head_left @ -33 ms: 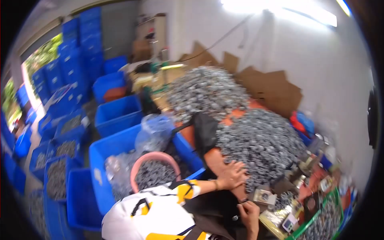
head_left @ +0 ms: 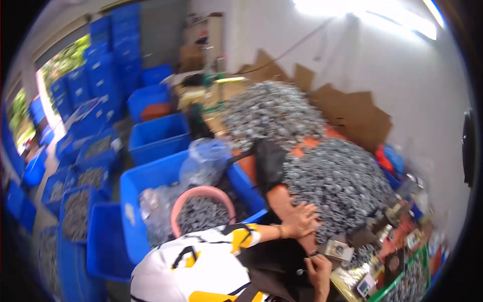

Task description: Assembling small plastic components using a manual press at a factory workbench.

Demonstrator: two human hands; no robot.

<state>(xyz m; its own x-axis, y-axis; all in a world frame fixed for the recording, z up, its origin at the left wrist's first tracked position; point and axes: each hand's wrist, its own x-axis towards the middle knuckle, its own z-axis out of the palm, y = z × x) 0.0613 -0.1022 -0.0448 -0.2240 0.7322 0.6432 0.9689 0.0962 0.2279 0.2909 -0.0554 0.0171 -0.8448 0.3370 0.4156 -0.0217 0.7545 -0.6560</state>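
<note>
My left hand (head_left: 300,221) lies with fingers spread at the near edge of the orange-topped table (head_left: 280,199), beside a big pile of small grey metal parts (head_left: 337,178). Nothing shows in its grip. Close to my body, my right hand (head_left: 319,272) is curled with its fingers drawn in; whatever it may hold is too small or hidden. Just beyond it sits a small open cardboard box (head_left: 338,250). A second heap of silvery parts (head_left: 274,110) lies farther back on the table.
At my left, a large blue bin (head_left: 132,214) holds clear plastic bags and a pink tub (head_left: 177,211) of grey parts. More blue bins (head_left: 158,136) stand behind. A black bag (head_left: 269,163) leans at the table edge. A green basket (head_left: 427,259) of parts sits at right.
The whole view has shifted slightly, so the scene appears farther right in the picture. Both hands keep nearly the same place and pose against the table.
</note>
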